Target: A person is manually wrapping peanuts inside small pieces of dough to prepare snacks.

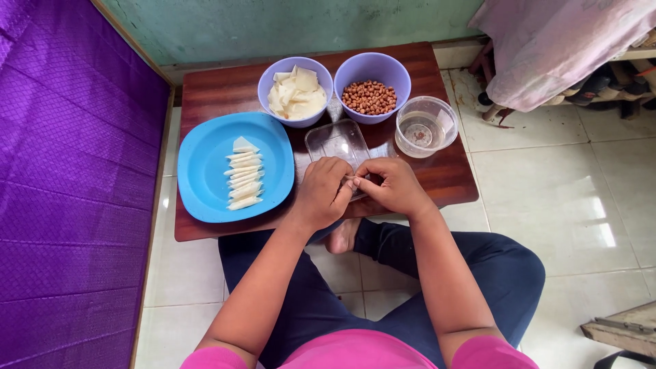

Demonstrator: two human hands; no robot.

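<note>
At frame centre my left hand (321, 191) and right hand (391, 186) meet fingertip to fingertip, both pinched on a small pale wrapper piece (351, 180) lying left-right between them, over the clear tray (336, 140)

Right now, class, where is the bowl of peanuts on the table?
In the head view, the peanut bowl sits at the table's far edge, right of the wrapper bowl and left of the clear cup.
</note>
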